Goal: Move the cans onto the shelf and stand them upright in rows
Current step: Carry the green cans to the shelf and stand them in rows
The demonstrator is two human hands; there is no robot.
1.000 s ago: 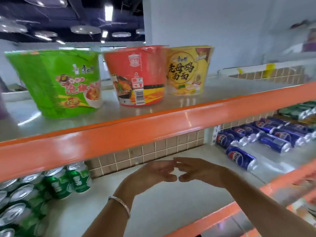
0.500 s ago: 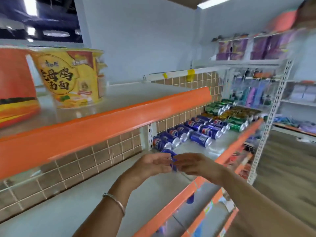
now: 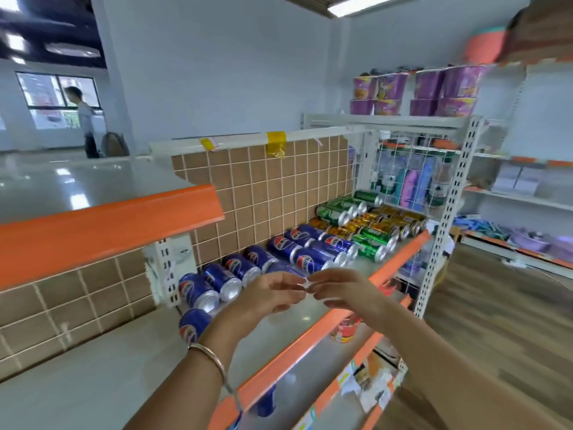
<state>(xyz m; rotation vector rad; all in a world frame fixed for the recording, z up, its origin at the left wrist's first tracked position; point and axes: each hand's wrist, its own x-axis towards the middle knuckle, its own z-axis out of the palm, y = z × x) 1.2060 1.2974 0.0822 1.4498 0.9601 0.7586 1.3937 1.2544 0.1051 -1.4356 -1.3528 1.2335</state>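
Change: swung right since 0.5 s ago, yellow noodle bowl gone from sight, whole run of cans now showing; hands kept tip to tip, drawn level with the blue ones.
Shelf: long grey shelf board [image 3: 93,377] with orange front lip, running from lower left up to the right; cans only on its far right half.
Back wall: brown square-tiled panel [image 3: 279,193] behind the shelf, yellow tape [image 3: 276,139] on its white top rail.
Upper level: orange-lipped upper board [image 3: 108,221] at left, above the lower shelf.
Side rack: white wire mesh panel [image 3: 409,181] at the shelf's right end, bottles [image 3: 438,184] behind it, purple noodle cups [image 3: 418,94] on top.
Blue: blue cola cans [image 3: 310,259], all lying on their sides, packed side by side against the tiles; lone blue can [image 3: 193,325] apart, just beside the left wrist.
Green: green drink cans [image 3: 372,243], on their sides, right of the blue, more at the far end.
Gold: gold drink cans [image 3: 384,221], on their sides, between the 2 green groups.
Left: left hand [image 3: 266,297] raised over the shelf in front of the blue cans, fingers released, loosely bent.
Right: right hand [image 3: 344,290] opposite, fingers likewise slack, tips touching those of the left; blurred pale glint at the meeting point, cannot tell what.
Wrist: thin metal bangle [image 3: 210,355] round the left wrist.
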